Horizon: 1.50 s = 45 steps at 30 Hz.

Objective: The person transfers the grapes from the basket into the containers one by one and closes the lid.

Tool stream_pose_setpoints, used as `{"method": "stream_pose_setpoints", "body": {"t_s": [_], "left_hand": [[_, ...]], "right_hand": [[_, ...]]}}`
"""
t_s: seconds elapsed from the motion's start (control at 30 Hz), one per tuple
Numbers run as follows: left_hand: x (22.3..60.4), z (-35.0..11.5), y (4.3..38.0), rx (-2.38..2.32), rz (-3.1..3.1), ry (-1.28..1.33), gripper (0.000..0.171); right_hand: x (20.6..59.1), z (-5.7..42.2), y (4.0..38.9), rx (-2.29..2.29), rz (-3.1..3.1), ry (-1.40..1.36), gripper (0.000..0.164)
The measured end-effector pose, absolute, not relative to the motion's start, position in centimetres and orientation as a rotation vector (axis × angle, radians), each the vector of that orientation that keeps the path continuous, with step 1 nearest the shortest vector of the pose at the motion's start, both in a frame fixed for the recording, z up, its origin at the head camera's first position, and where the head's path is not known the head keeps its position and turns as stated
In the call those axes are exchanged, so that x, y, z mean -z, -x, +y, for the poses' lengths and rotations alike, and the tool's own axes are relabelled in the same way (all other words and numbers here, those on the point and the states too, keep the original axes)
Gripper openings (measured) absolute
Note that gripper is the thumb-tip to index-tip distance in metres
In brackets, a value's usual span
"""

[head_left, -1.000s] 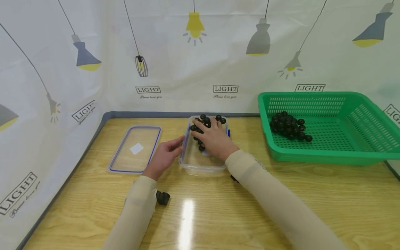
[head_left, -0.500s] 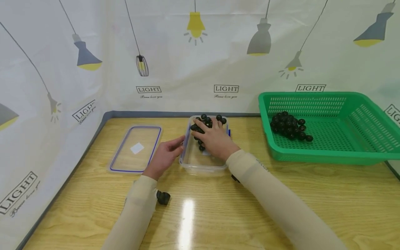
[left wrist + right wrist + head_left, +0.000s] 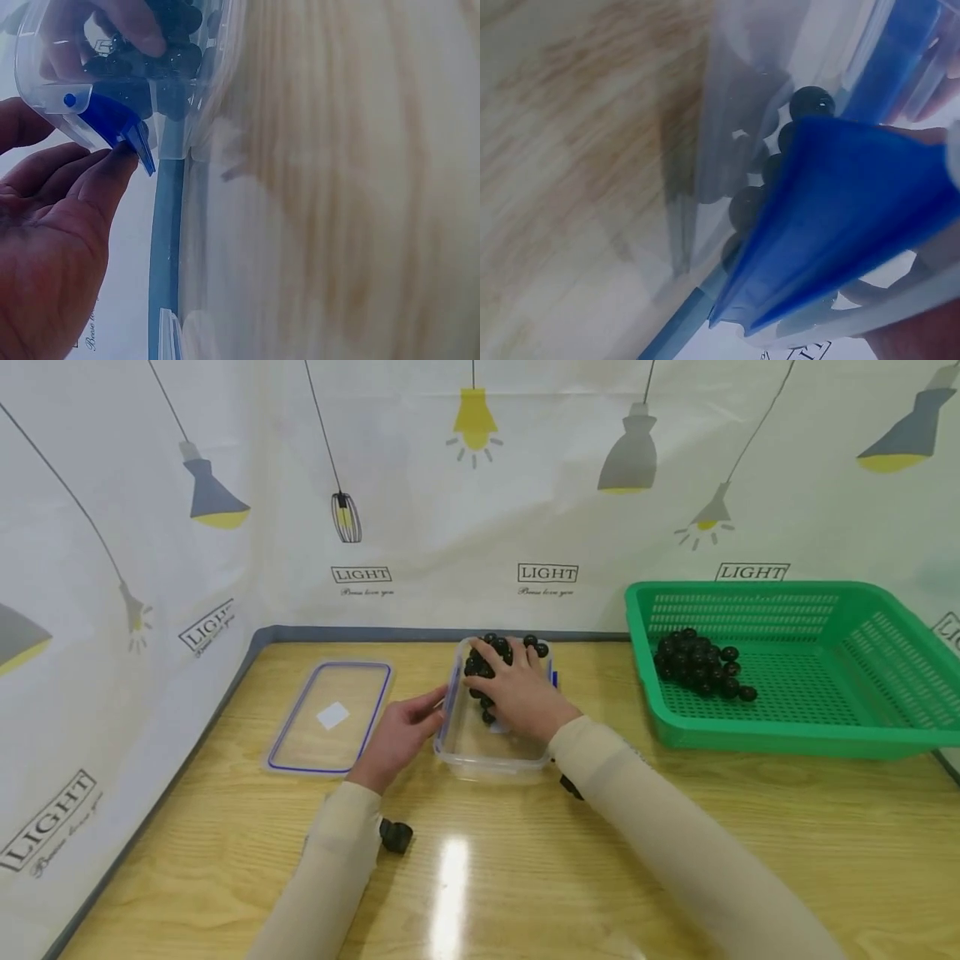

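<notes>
A clear plastic food container (image 3: 491,766) stands on the table, with a bunch of dark grapes (image 3: 478,667) at its far end. Over that bunch lies my right hand (image 3: 525,697), its spread fingers reaching down around the grapes. At the container's left side, my left hand (image 3: 397,735) touches the wall with extended fingers. The left wrist view shows those fingertips against a hanging blue latch (image 3: 109,120). Another blue latch (image 3: 847,202) fills much of the right wrist view, grapes (image 3: 810,101) partly visible behind it.
The container's lid (image 3: 375,681), clear with a blue seal, lies flat to the left. A green basket (image 3: 795,727) at the right holds another bunch of dark grapes (image 3: 693,662). A printed sheet (image 3: 442,510) covers the walls behind and on the left.
Both hands stay almost where they were, at the container and the grapes. The whole head view has shifted slightly. Right fingers have moved a little over the bunch.
</notes>
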<state>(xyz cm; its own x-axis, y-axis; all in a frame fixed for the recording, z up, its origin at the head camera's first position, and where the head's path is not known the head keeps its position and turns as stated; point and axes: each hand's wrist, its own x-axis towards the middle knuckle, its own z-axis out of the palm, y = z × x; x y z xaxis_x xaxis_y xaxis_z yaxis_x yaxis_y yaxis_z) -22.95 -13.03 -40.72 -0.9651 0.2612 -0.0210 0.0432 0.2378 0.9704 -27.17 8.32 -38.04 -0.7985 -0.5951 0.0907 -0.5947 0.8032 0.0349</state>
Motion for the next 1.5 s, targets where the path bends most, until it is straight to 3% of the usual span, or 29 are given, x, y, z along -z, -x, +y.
{"method": "stream_pose_setpoints", "body": {"t_s": [0.33, 0.53, 0.77, 1.1, 1.5], "left_hand": [[40.5, -12.8, 22.7, -1.778, 2.35, -0.303, 0.047], [40.3, -13.1, 22.8, -1.773, 2.337, -0.297, 0.047], [40.3, -13.2, 22.6, -1.756, 2.346, -0.292, 0.047], [40.7, -13.2, 22.8, -1.752, 2.354, -0.306, 0.047], [40.3, -12.9, 22.6, -1.755, 2.36, -0.294, 0.047]], "right_hand": [[35.3, 10.4, 26.5, -0.271, -2.72, -0.964, 0.053], [30.7, 15.5, 26.4, -0.393, -2.442, -0.942, 0.043], [26.8, 22.2, 26.0, -0.368, -2.597, -0.71, 0.043], [28.6, 31.1, 27.6, -0.436, -3.24, -0.43, 0.065], [29.2, 34.2, 28.3, -0.162, -3.418, -0.501, 0.072]]}}
